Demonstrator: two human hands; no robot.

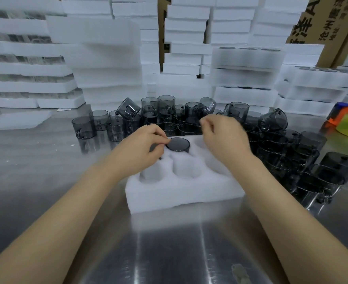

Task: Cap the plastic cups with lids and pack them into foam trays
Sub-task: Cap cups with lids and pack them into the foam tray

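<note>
A white foam tray (pixel 185 191) with several round pockets lies on the steel table in front of me. A smoky grey cup with a dark lid (pixel 178 144) sits in a far pocket of the tray. My left hand (pixel 142 148) has its fingers curled at the lid's left edge, touching it; a second dark piece shows under the fingers. My right hand (pixel 220 138) hovers above the tray's far right pockets, fingers loosely curled, holding nothing that I can see. Several uncapped grey cups (pixel 160 113) stand behind the tray.
More grey cups (pixel 304 160) lie stacked on their sides at the right. Piles of foam trays (pixel 107 64) wall the back, with cardboard boxes (pixel 320 25) behind. A tape dispenser (pixel 347 121) sits at far right. Bare steel table (pixel 169 242) lies near me.
</note>
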